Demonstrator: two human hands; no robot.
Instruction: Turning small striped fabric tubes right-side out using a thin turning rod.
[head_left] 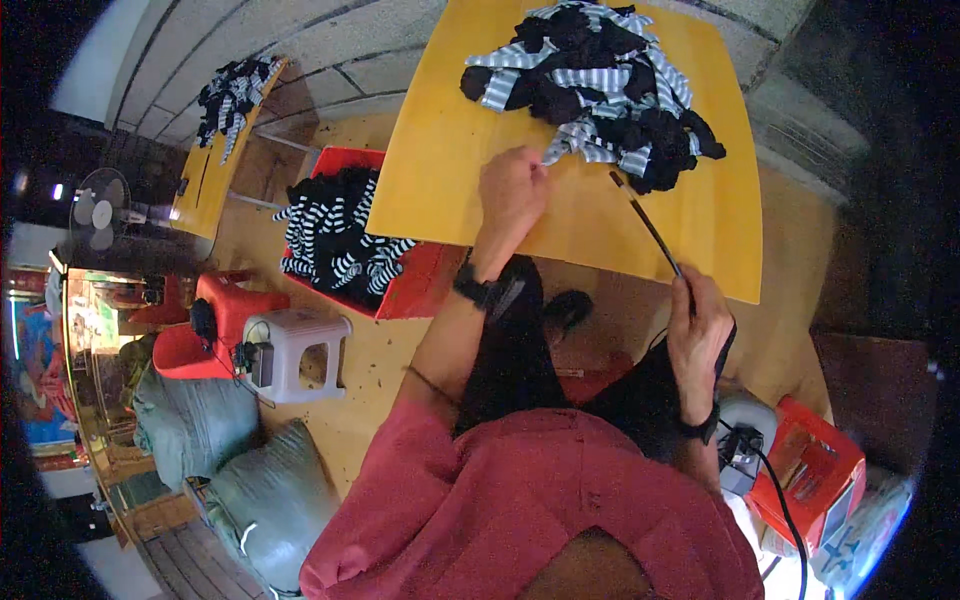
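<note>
On the yellow table [420, 160] lies a heap of black and grey-white striped knitted pieces [600, 85]. My left hand [513, 195] is closed at the near edge of this heap, where one striped end comes up to the fingertips. Whether the fingers grip that end cannot be made out. My right hand [700, 325] is wrapped round the lower end of a slim dark rod [650, 225]. The rod slants up and to the left over the tabletop, its lighter tip close to the heap.
Left of the table stands a red crate [405, 295] full of striped pieces. Beyond it are another table [200, 190] with a pile, and a fan [100, 212]. Stools [300, 350] and stuffed sacks [270, 500] are at left. A red stool [815, 460] and a black cable [785, 500] are at right.
</note>
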